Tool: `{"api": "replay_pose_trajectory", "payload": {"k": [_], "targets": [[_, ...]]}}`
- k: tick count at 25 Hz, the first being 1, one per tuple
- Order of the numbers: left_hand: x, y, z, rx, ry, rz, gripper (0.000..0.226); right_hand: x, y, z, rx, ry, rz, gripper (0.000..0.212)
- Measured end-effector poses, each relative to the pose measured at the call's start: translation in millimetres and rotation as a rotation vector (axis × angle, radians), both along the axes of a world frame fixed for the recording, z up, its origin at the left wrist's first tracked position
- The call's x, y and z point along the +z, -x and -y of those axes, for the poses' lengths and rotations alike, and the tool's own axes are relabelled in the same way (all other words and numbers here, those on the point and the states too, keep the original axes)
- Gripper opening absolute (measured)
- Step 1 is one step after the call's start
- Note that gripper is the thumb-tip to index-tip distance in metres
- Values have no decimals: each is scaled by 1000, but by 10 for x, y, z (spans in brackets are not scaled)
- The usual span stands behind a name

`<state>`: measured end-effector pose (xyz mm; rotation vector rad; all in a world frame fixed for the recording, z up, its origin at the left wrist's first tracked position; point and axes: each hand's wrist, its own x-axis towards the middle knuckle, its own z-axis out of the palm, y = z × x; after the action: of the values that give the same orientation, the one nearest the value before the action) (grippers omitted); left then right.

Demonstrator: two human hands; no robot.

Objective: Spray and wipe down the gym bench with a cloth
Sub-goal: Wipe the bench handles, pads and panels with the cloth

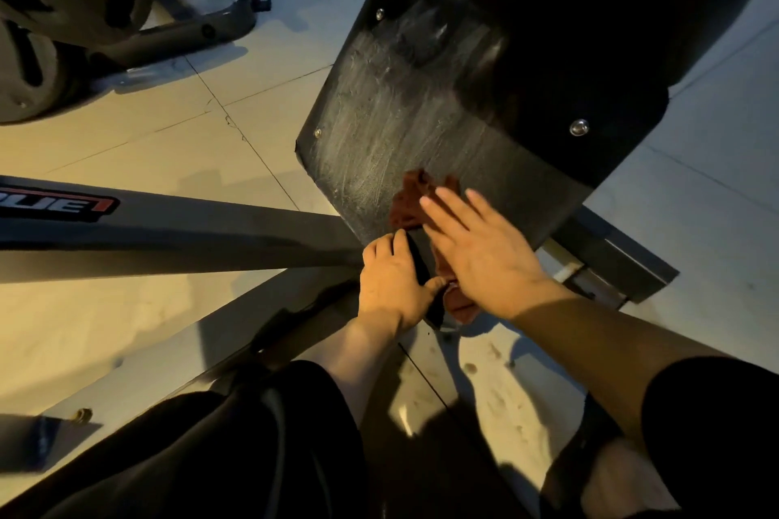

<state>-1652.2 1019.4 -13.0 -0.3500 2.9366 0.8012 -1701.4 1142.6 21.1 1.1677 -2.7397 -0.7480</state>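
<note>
A black panel of the gym bench point(379, 110) fills the middle of the view, streaked with pale smear marks and held by bolts at its corners. A reddish-brown cloth point(411, 198) lies on its lower edge. My right hand point(476, 249) presses flat on the cloth with fingers spread, and part of the cloth hangs out below my palm. My left hand point(396, 278) grips the panel's lower corner edge beside the cloth. No spray bottle is in view.
A grey frame bar with a red and white logo point(168, 232) runs in from the left. Black weight plates on a stand point(63, 25) sit at top left. Pale tiled floor point(189, 118) surrounds the bench. My dark-clothed knees are at the bottom.
</note>
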Motion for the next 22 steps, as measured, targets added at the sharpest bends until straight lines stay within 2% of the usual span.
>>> {"api": "replay_pose_trajectory", "payload": {"k": [3,7,9,12,15,16,18,22], "targets": [[-2,-109,-122,0,-85,9,85,131,-5,-176,47,-52,16,59],[2,-204,-211,-6,-145,21,89,481,120,-461,-218,170,-145,68],[-12,-238,-179,15,-165,35,90,490,52,-432,-306,203,-140,73],[-73,-300,-79,32,-160,16,85,246,-181,-258,-217,107,-57,68],[-105,-324,-33,41,-151,-83,67,82,-338,-185,-95,51,75,63],[-92,-315,-44,63,-231,-119,61,90,-363,-181,-78,70,117,61],[-29,-285,-97,142,-544,-147,51,112,-419,-157,-74,164,225,61],[257,-215,-110,371,-1199,-111,26,202,-483,33,-128,573,422,74]]}}
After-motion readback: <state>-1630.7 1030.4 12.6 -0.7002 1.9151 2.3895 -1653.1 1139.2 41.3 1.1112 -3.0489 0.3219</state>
